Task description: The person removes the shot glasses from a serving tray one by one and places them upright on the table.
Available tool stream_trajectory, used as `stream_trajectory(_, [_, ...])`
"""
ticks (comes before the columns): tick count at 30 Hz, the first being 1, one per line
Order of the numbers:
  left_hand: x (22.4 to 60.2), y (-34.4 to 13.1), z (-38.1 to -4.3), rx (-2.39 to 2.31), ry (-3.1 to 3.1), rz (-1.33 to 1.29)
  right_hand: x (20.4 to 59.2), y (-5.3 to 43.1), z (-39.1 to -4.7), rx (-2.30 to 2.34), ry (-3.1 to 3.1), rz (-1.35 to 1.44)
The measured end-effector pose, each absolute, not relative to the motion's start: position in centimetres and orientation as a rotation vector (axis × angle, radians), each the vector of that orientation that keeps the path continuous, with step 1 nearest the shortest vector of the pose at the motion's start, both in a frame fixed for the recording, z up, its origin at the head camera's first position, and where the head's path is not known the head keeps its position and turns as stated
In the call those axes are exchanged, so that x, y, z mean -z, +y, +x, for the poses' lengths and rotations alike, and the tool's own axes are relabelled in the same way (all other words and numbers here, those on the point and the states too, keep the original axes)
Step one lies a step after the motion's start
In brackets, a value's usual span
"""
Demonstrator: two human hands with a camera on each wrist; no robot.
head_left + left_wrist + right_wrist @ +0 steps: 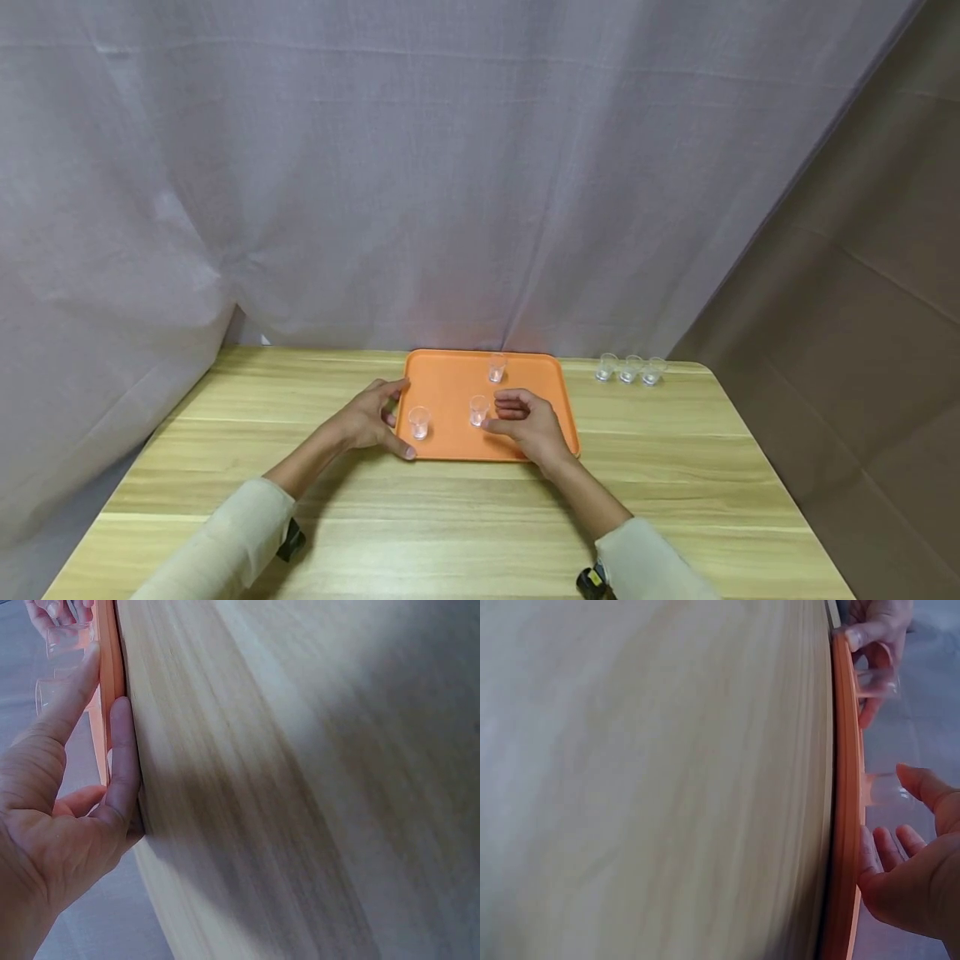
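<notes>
An orange tray (450, 375) lies on the wooden table with three small clear shot glasses on it. My left hand (370, 414) is at the tray's front left corner, thumb at the front rim and fingers along the left side; the left wrist view shows this hand (64, 795) against the orange edge. Just inside that corner stands one shot glass (419, 423). Over the tray, my right hand (532, 427) has thumb and fingers spread apart, fingertips close beside the middle shot glass (478, 410). Toward the back of the tray stands the third shot glass (497, 367).
To the right of the tray, a shot glass (606, 367), another shot glass (631, 368) and a third shot glass (653, 371) stand in a row near the table's back edge. A grey curtain (420, 183) hangs right behind the table (450, 533).
</notes>
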State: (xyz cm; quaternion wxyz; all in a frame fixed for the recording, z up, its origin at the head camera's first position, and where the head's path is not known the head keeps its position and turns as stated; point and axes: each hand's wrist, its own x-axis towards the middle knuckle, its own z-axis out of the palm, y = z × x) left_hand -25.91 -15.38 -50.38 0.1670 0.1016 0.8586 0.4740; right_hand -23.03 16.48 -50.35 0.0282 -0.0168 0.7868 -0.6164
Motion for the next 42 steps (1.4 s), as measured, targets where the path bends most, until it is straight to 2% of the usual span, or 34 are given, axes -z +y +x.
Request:
stream_trajectory(23, [50.3, -15.4, -25.9, -1.327, 2.458, 0.307, 50.8, 14.1, -23.4, 1.893, 2.516, -0.114])
stream_trajectory(42, [50.5, -15.4, -26.0, -1.345, 2.447, 0.293, 49.0, 19.8, -21.4, 1.936, 2.458, -0.044])
